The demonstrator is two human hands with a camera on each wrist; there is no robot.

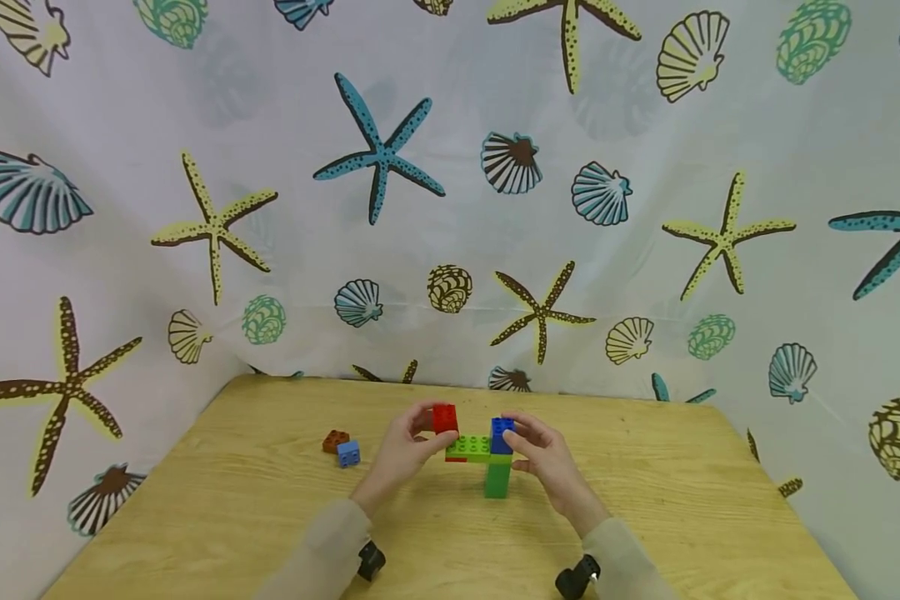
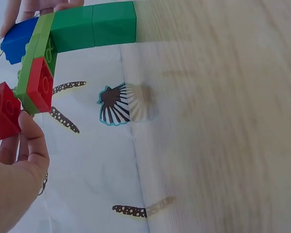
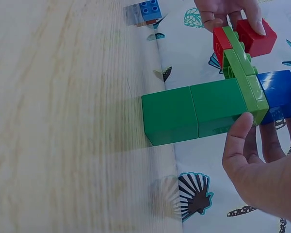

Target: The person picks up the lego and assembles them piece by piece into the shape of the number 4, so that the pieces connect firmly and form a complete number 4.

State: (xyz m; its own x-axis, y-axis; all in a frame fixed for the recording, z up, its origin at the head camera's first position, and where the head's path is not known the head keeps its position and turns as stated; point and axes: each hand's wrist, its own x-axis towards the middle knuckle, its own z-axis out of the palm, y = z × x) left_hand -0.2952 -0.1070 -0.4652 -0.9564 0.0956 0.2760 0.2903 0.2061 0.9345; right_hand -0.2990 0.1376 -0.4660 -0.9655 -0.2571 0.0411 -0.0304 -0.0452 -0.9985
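Note:
My left hand point(image 1: 402, 447) pinches a red brick point(image 1: 445, 418) at the left end of a lime green bar point(image 1: 474, 448). This brick is slightly tilted against the bar's studs; I cannot tell whether it is seated. Another red brick point(image 2: 40, 85) is fixed beneath that same end. Two stacked green bricks point(image 3: 194, 114) stand upright on the table, supporting the bar's right end. On top of that end sits a dark blue brick point(image 1: 502, 435), which my right hand point(image 1: 551, 460) grips, one fingertip also touching the bar's edge.
Left of the structure, a light blue brick point(image 1: 348, 453) lies against a brown-orange brick point(image 1: 335, 441) on the wooden table point(image 1: 270, 517). A white cloth point(image 1: 450, 233) printed with starfish and shells hangs behind and at the sides.

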